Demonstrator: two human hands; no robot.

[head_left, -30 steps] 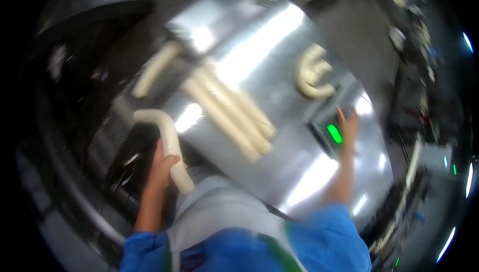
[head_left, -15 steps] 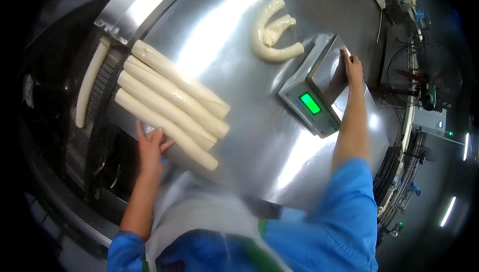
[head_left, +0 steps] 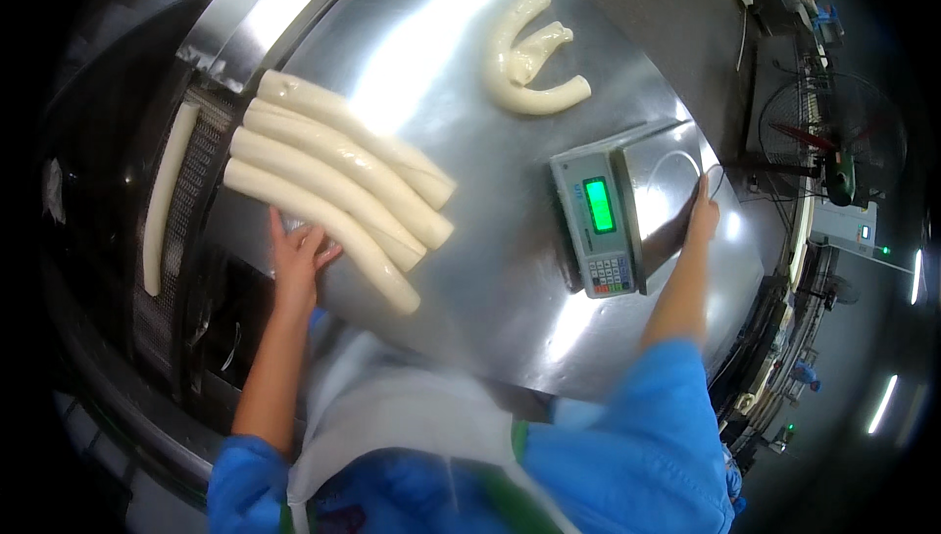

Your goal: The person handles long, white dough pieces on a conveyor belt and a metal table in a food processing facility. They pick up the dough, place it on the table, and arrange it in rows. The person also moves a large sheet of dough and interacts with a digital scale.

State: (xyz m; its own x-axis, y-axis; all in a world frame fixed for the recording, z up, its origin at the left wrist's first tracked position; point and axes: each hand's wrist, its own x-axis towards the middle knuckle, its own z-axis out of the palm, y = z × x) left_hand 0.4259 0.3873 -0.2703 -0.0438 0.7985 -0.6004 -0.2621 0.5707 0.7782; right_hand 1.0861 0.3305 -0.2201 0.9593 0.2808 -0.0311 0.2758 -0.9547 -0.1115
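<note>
On the steel table (head_left: 490,309), several thick, pale dough rolls (head_left: 314,205) lie side by side at the left. My left hand (head_left: 297,258) is open beside the nearest roll, fingers spread at its near side. It appears to touch the table edge. At the right stands a digital scale (head_left: 594,265) with a lit green display and a keypad. My right hand (head_left: 702,218) grips the right edge of the scale's steel plate; its fingertips are partly hidden. A curved dough roll (head_left: 505,88) lies beyond the scale, with a short dough piece (head_left: 537,52) inside its bend.
Left of the table runs a mesh conveyor (head_left: 169,323) carrying one long dough strip (head_left: 173,196). A curved steel guard (head_left: 265,10) borders the table at the far left. A floor fan (head_left: 838,162) stands to the right, past the table's edge.
The scale has turned so its display and keypad face more to the left, and its front has swung nearer to me. My right hand has moved down with it. The conveyor strip has shifted nearer.
</note>
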